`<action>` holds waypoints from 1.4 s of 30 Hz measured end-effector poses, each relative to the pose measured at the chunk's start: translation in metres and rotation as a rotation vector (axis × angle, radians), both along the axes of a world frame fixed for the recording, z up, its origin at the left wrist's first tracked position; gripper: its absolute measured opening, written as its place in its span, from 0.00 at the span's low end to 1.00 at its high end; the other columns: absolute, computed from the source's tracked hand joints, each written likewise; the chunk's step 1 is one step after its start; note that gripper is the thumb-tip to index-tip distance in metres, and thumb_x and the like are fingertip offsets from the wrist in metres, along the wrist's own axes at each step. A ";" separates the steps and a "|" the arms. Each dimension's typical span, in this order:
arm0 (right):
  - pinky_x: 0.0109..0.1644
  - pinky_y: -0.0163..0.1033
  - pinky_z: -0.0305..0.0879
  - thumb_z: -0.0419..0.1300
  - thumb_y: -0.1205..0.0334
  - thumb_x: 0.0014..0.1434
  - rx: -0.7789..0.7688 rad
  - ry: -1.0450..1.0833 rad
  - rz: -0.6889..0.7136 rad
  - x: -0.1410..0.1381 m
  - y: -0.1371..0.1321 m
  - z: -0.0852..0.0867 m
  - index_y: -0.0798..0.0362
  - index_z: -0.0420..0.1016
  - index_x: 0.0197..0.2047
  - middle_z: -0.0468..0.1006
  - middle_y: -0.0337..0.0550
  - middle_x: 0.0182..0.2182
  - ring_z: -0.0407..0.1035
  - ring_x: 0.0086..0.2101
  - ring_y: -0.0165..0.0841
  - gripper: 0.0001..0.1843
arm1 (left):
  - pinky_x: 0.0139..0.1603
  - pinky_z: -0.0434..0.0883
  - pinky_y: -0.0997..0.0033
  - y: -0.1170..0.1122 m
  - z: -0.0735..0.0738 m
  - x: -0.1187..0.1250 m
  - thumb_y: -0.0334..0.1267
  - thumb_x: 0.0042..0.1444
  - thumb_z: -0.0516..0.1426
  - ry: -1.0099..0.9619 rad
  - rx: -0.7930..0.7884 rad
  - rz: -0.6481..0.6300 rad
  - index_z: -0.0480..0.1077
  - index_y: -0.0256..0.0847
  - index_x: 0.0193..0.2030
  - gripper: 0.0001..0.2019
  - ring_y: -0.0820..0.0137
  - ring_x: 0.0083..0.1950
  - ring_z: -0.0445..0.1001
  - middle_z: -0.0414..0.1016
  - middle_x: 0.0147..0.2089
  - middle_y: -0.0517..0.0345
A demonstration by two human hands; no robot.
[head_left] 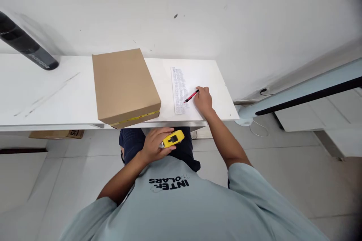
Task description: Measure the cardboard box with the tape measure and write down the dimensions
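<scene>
A yellow tape measure (pixel 174 139) is gripped in my left hand (pixel 154 145), held over my lap just below the table's front edge. My right hand (pixel 203 99) rests on the white table, fingers closed around a red and black pen (pixel 191 96). The pen's lower end is over a sheet of paper (pixel 177 86) covered with rows of handwriting. To the left of the paper sits a closed brown cardboard box (pixel 123 84), with yellow tape along its front side.
The white table (pixel 56 94) runs along the wall and ends at the right. A dark cylindrical object (pixel 28 43) stands at the far left. Right of the table is a pale blue column-like appliance (pixel 296 94) with a cable. Another cardboard box (pixel 56 134) lies under the table.
</scene>
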State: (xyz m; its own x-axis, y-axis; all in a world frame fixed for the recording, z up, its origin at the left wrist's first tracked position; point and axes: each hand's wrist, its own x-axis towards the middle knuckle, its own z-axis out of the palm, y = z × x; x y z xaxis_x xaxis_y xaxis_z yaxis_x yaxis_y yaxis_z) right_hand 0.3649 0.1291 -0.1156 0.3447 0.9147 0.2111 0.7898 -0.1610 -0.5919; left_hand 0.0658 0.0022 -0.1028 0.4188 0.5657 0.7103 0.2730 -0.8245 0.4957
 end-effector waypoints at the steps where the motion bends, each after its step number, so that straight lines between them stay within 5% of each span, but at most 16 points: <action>1: 0.45 0.47 0.70 0.52 0.71 0.63 -0.024 -0.002 -0.005 0.000 0.006 -0.001 0.56 0.78 0.55 0.73 0.57 0.50 0.73 0.39 0.42 0.20 | 0.44 0.82 0.61 -0.007 0.003 -0.012 0.55 0.67 0.59 -0.017 0.047 0.043 0.71 0.43 0.60 0.22 0.61 0.48 0.86 0.85 0.51 0.44; 6: 0.42 0.47 0.70 0.52 0.69 0.63 -0.075 -0.007 0.026 -0.007 0.018 0.009 0.57 0.77 0.58 0.75 0.56 0.48 0.70 0.33 0.38 0.23 | 0.41 0.82 0.60 -0.024 0.015 -0.057 0.57 0.68 0.58 -0.053 0.235 0.197 0.68 0.47 0.65 0.26 0.61 0.41 0.85 0.86 0.47 0.48; 9: 0.47 0.49 0.72 0.53 0.64 0.66 0.001 0.042 0.124 -0.027 -0.006 0.027 0.55 0.71 0.67 0.75 0.57 0.52 0.72 0.37 0.40 0.27 | 0.42 0.83 0.59 -0.028 0.029 -0.062 0.54 0.68 0.58 -0.084 0.297 0.188 0.65 0.43 0.70 0.29 0.60 0.44 0.85 0.85 0.47 0.45; 11: 0.49 0.49 0.74 0.58 0.56 0.67 0.068 0.280 0.381 -0.050 -0.041 0.039 0.51 0.69 0.69 0.76 0.56 0.54 0.74 0.42 0.40 0.28 | 0.44 0.83 0.59 -0.029 0.038 -0.055 0.51 0.68 0.59 -0.108 0.276 0.169 0.64 0.40 0.71 0.29 0.59 0.47 0.85 0.84 0.48 0.42; 14: 0.55 0.48 0.75 0.71 0.47 0.59 -0.121 0.706 0.970 -0.094 -0.101 0.049 0.41 0.66 0.71 0.75 0.52 0.63 0.73 0.57 0.44 0.40 | 0.48 0.84 0.57 -0.028 0.047 -0.039 0.50 0.69 0.58 -0.159 0.151 0.131 0.64 0.42 0.71 0.28 0.59 0.53 0.84 0.82 0.53 0.40; 15: 0.58 0.49 0.74 0.76 0.47 0.53 -0.173 0.800 1.043 -0.108 -0.118 0.049 0.41 0.66 0.71 0.76 0.52 0.63 0.73 0.59 0.45 0.46 | 0.49 0.84 0.57 -0.027 0.048 -0.035 0.49 0.70 0.57 -0.168 0.102 0.126 0.63 0.43 0.71 0.27 0.59 0.55 0.83 0.81 0.55 0.40; 20: 0.55 0.49 0.75 0.74 0.44 0.55 -0.138 1.048 0.760 -0.149 -0.146 0.039 0.41 0.78 0.55 0.82 0.45 0.48 0.77 0.46 0.41 0.27 | 0.57 0.82 0.52 -0.018 0.047 -0.035 0.48 0.72 0.53 -0.018 -0.023 0.194 0.55 0.45 0.76 0.29 0.55 0.62 0.80 0.78 0.61 0.37; 25: 0.47 0.47 0.76 0.74 0.44 0.56 -0.244 1.055 0.864 -0.147 -0.140 0.033 0.43 0.79 0.50 0.81 0.44 0.40 0.76 0.40 0.40 0.23 | 0.51 0.84 0.55 -0.027 0.052 -0.063 0.53 0.71 0.53 0.266 0.076 0.240 0.45 0.44 0.81 0.37 0.55 0.55 0.85 0.82 0.59 0.40; 28: 0.33 0.41 0.74 0.71 0.42 0.59 -0.405 1.106 0.939 -0.152 -0.144 0.034 0.45 0.76 0.50 0.78 0.41 0.38 0.73 0.29 0.33 0.23 | 0.48 0.83 0.56 -0.040 0.056 -0.078 0.51 0.71 0.54 0.316 0.179 0.334 0.53 0.40 0.78 0.34 0.57 0.49 0.86 0.85 0.53 0.43; 32: 0.20 0.35 0.61 0.68 0.38 0.60 -0.501 1.123 0.951 -0.164 -0.148 0.044 0.43 0.72 0.51 0.72 0.36 0.32 0.60 0.18 0.25 0.24 | 0.45 0.81 0.61 -0.055 0.063 -0.098 0.37 0.72 0.55 0.344 0.306 0.451 0.65 0.43 0.70 0.21 0.64 0.40 0.85 0.87 0.45 0.50; 36: 0.22 0.37 0.62 0.70 0.42 0.60 -0.286 0.990 0.948 -0.147 -0.127 0.061 0.43 0.77 0.49 0.75 0.39 0.32 0.63 0.22 0.30 0.20 | 0.43 0.79 0.63 -0.049 0.070 -0.140 0.33 0.69 0.57 0.342 0.466 0.688 0.72 0.42 0.63 0.17 0.64 0.41 0.84 0.86 0.45 0.47; 39: 0.22 0.37 0.64 0.74 0.43 0.56 -0.025 0.921 0.781 -0.117 -0.089 0.076 0.44 0.77 0.45 0.76 0.39 0.31 0.64 0.24 0.31 0.21 | 0.46 0.78 0.63 -0.024 0.074 -0.180 0.30 0.64 0.62 0.256 0.575 0.924 0.75 0.46 0.60 0.18 0.62 0.47 0.83 0.84 0.50 0.46; 42: 0.18 0.34 0.61 0.77 0.41 0.49 0.198 0.955 0.623 -0.093 -0.050 0.090 0.43 0.75 0.50 0.75 0.36 0.31 0.61 0.21 0.28 0.29 | 0.47 0.77 0.63 0.008 0.079 -0.206 0.31 0.64 0.63 0.215 0.557 0.975 0.78 0.46 0.54 0.13 0.63 0.46 0.83 0.85 0.48 0.49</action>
State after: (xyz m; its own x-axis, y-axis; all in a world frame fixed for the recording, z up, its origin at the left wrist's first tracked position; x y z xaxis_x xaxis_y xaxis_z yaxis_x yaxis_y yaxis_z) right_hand 0.2721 0.0793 -0.0260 -0.0582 0.9621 0.2664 -0.0833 0.2612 -0.9617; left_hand -0.1400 0.0104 -0.0242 0.1172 0.3457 0.9310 0.9521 -0.3056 -0.0063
